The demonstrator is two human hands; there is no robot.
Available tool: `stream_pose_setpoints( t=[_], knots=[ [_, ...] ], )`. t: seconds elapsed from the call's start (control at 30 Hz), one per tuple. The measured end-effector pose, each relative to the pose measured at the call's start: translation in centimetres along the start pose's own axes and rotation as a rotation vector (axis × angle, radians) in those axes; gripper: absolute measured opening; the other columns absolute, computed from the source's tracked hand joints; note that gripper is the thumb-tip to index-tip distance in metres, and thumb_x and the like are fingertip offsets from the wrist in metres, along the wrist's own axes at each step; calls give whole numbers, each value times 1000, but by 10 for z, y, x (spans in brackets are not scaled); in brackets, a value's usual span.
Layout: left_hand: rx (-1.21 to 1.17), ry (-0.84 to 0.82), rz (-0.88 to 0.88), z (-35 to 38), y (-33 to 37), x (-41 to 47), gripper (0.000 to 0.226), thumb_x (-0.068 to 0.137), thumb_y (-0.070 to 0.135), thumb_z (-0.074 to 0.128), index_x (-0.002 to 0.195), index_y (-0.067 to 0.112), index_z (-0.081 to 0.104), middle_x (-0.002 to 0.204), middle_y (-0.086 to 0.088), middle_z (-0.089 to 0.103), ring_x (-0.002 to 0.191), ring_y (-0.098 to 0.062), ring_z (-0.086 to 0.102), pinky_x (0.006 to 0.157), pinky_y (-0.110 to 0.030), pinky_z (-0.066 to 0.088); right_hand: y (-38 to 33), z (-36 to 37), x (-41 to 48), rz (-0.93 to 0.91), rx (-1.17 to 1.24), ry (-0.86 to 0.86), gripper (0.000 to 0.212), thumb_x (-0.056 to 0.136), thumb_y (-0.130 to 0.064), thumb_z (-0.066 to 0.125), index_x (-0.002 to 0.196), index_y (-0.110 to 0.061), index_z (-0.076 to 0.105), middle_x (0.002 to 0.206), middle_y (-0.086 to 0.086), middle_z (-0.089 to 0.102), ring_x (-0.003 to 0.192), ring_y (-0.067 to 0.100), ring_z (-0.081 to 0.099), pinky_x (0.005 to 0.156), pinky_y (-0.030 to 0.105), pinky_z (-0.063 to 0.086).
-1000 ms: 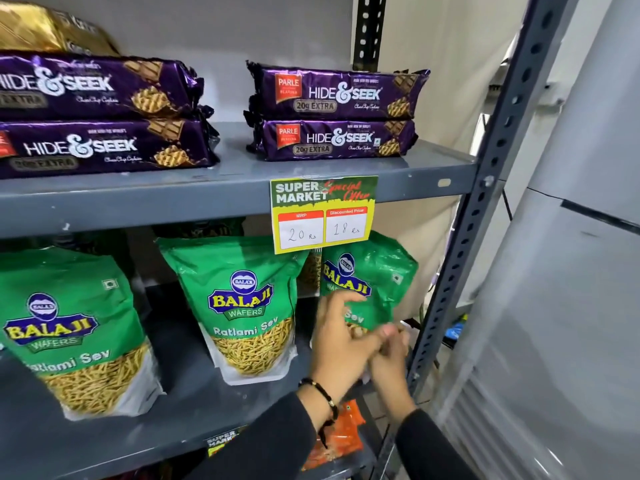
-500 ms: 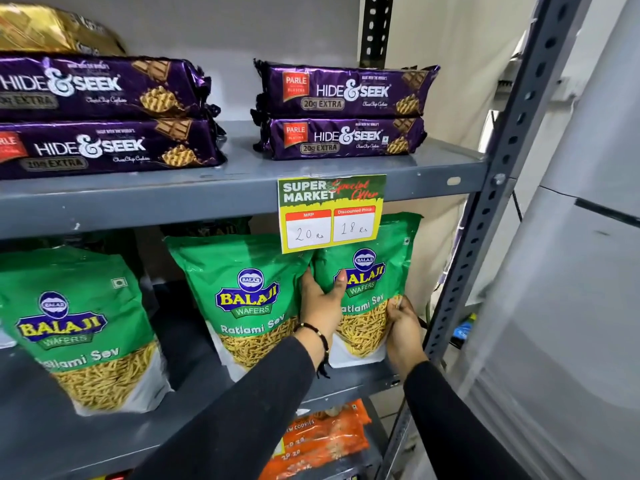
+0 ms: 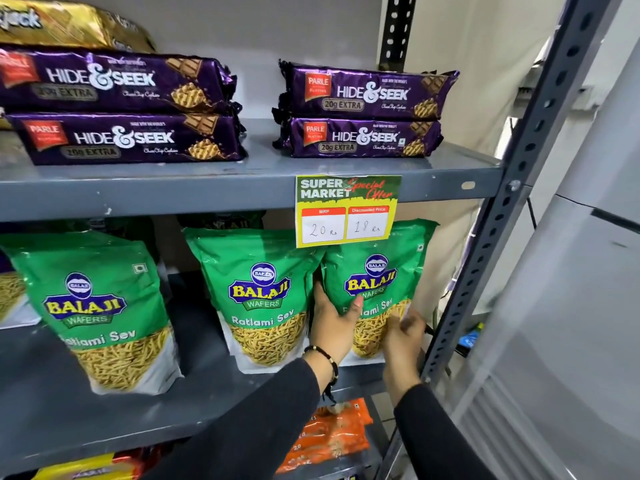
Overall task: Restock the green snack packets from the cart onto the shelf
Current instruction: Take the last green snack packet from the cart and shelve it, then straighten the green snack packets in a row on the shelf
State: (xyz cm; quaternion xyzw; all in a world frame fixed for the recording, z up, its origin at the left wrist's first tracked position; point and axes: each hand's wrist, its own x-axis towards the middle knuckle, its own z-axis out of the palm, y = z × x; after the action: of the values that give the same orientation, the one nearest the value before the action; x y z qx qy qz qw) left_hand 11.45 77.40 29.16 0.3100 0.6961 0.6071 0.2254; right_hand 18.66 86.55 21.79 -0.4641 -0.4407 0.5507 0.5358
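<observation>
Middle shelf [image 3: 104, 403], grey metal: three green Balaji Ratlami Sev packets are standing upright in a row.

Right-hand packet [image 3: 377, 271]: standing at the shelf's right end, just beside the slotted upright post [image 3: 512, 209], its left edge touching the centre packet [image 3: 263, 296]. Its top corner is sitting behind the yellow price tag [image 3: 346, 211] that is hanging from the upper shelf [image 3: 207, 188].

Left hand [image 3: 334, 323]: wrapping the left edge of the right-hand packet, thumb lying across its front, fingers reaching behind out of sight; a dark beaded bracelet [image 3: 325, 358] is circling the wrist.

Right hand [image 3: 403, 341]: blurred, hovering at the packet's lower right corner; the fingers are loosely curled, and whether they are touching or pinching the packet cannot be told.

Left packet [image 3: 93, 306]: standing apart from the others, nearer the camera.

Upper shelf: two stacks of purple Hide & Seek biscuit packs, left stack [image 3: 121, 105] and right stack [image 3: 363, 112], two packs each.

Lower shelf: orange packets [image 3: 329, 434] are lying below the hands.
</observation>
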Motion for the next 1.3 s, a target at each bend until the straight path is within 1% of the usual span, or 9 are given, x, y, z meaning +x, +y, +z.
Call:
stream_pose_setpoints(
  t=[0.13, 0.27, 0.5, 0.67, 0.8, 0.93, 1.07, 1.13, 1.3],
  knots=[
    [44, -112, 66, -13, -11, -27, 97, 72, 46, 67, 144, 12, 12, 137, 13, 26, 131, -3, 24, 105, -10, 17, 1, 3, -48, -286, -179, 77, 41, 75, -15, 57, 114, -10, 48, 120, 21, 49, 114, 38, 47, 97, 55, 41],
    [36, -164, 116, -53, -27, -45, 66, 64, 60, 64, 122, 36, 42, 134, 10, 47, 125, -4, 45, 110, -26, 34, -7, 19, -108, -516, -153, -139, 27, 73, -26, 49, 100, -25, 54, 99, 4, 59, 96, 24, 51, 88, 30, 40],
    [83, 66, 129, -209, -46, -70, 9, 77, 26, 66, 86, 27, 65, 85, 8, 72, 80, -1, 64, 74, -15, 51, 15, 87, -194, -238, -111, -670, 29, 66, -3, 52, 72, -30, 61, 72, -19, 64, 68, -3, 55, 67, 6, 43],
    [-17, 402, 114, -323, -56, -71, 23, 76, 0, 67, 85, 21, 61, 76, 2, 66, 62, 6, 60, 59, -6, 47, 16, 135, -216, -76, -169, -915, 50, 70, 18, 63, 94, -25, 54, 96, 1, 59, 76, 1, 57, 69, 5, 48],
    [-93, 473, 86, -372, -56, -47, 50, 73, -3, 68, 113, 16, 46, 103, -2, 51, 85, -4, 58, 63, -8, 50, 7, 167, -227, -13, -189, -960, 64, 73, 7, 68, 124, -16, 38, 116, -1, 50, 104, 18, 50, 69, 2, 47],
    [-179, 281, 45, -379, -51, -23, 72, 75, -1, 67, 135, 11, 28, 125, -4, 46, 108, -19, 49, 66, -8, 51, 2, 187, -233, 57, -146, -985, 57, 78, 1, 65, 119, -26, 37, 112, -4, 56, 94, 11, 57, 66, 11, 52],
    [-164, 155, 19, -377, -53, -14, 52, 76, 6, 69, 120, 19, 44, 106, 6, 59, 99, -10, 57, 81, -14, 48, 5, 194, -236, 131, -134, -989, 37, 75, -18, 71, 105, -32, 54, 118, 6, 63, 107, 25, 60, 94, 50, 48],
    [-179, 134, 6, -379, -57, -12, 36, 75, 8, 69, 105, 22, 54, 97, 9, 63, 91, -6, 61, 87, -25, 51, 6, 196, -236, 111, -166, -954, 30, 82, -10, 63, 103, -30, 56, 113, 2, 65, 109, 27, 59, 98, 53, 45],
    [-230, 87, 40, -390, -61, -15, 35, 76, 1, 67, 105, 14, 54, 97, 3, 64, 87, -7, 61, 65, -9, 54, 7, 200, -237, 130, -189, -935, 28, 85, -9, 59, 108, -25, 58, 109, 1, 67, 110, 28, 58, 94, 52, 48]
  ],
)
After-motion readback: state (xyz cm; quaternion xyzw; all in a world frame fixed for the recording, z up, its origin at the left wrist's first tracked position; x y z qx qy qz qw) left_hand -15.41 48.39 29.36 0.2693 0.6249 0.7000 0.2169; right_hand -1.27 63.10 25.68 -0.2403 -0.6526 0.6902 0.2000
